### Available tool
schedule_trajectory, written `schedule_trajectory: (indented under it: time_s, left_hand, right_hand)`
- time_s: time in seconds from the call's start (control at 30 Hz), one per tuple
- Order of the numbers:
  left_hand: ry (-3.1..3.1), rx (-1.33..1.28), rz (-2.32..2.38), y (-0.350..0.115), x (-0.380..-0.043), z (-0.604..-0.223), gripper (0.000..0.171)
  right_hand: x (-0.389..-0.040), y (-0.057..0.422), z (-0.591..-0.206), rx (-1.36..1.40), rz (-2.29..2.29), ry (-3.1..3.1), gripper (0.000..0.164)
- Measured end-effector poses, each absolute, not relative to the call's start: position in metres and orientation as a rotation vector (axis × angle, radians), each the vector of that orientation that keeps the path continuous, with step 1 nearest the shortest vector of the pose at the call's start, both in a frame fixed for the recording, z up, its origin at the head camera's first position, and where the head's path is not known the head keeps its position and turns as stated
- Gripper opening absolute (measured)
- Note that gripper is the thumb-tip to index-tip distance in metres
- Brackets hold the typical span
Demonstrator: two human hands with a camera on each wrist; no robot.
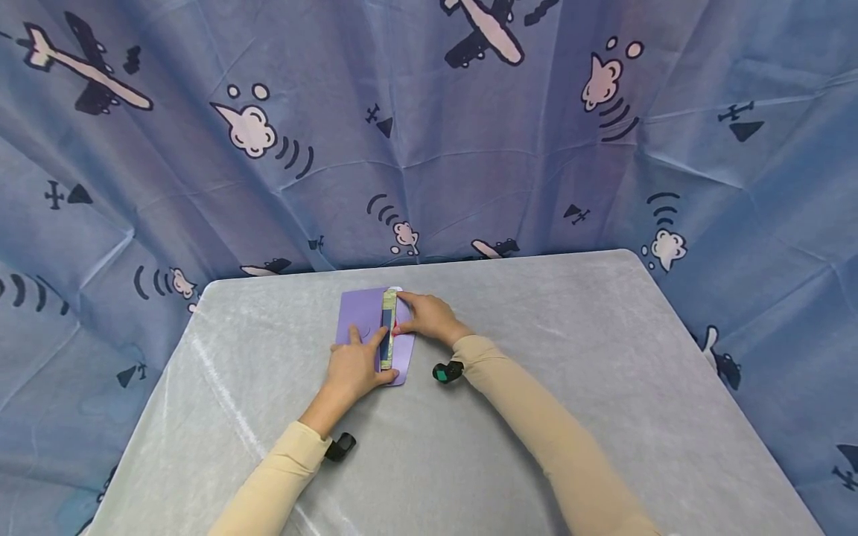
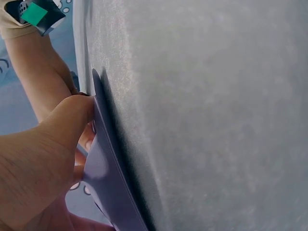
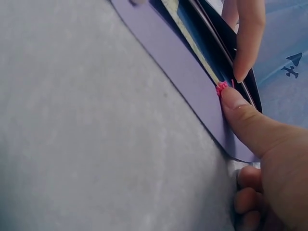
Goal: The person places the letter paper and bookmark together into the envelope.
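Observation:
A purple envelope point(image 1: 358, 305) lies on the table, its flap point(image 1: 404, 357) spread to the right. Partly inside its mouth is a card point(image 1: 389, 301) with a yellowish patterned edge and a dark blue part. A small pink knot point(image 3: 221, 88) sits at the card's edge. My left hand point(image 1: 351, 367) presses on the envelope, fingers spread, its thumb near the bottom end of the mouth. In the left wrist view, the left thumb point(image 2: 77, 108) touches the purple paper. My right hand point(image 1: 432, 316) holds the card's edge, thumb point(image 3: 236, 98) at the knot and index finger near the top end.
The envelope rests on a grey cloth-covered table point(image 1: 536, 335), towards its far edge. Behind hangs a blue curtain point(image 1: 348, 89) printed with planes and clouds. Small black devices are worn at the left wrist point(image 1: 340, 447) and right wrist point(image 1: 447, 371).

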State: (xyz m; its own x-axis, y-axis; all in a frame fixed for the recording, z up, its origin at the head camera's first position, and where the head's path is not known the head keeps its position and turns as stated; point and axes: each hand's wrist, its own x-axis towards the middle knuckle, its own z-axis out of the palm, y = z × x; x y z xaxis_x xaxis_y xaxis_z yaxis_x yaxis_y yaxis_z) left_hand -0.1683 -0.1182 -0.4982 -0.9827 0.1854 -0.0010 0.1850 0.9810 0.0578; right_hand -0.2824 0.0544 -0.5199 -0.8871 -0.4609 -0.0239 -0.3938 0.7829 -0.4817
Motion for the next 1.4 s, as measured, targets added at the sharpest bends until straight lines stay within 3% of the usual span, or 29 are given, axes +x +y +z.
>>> schedule_trajectory:
  time_s: [0.97, 1.23, 1.4]
  left_hand:
    - [3.146, 0.310, 0.099, -0.1197, -0.1671, -0.4986, 0.091]
    - [3.129, 0.307, 0.115, -0.1188, -0.1681, -0.4980, 0.091]
    - [3.122, 0.300, 0.112, -0.1181, -0.1678, -0.4967, 0.091]
  right_hand:
    - [-0.2823, 0.0473, -0.5161, -0.688, -0.632, 2.859, 0.085]
    - [-0.2839, 0.0519, -0.5176, -0.704, -0.688, 2.831, 0.067]
    - [-0.2838, 0.0503, -0.5197, -0.706, -0.659, 2.855, 0.069]
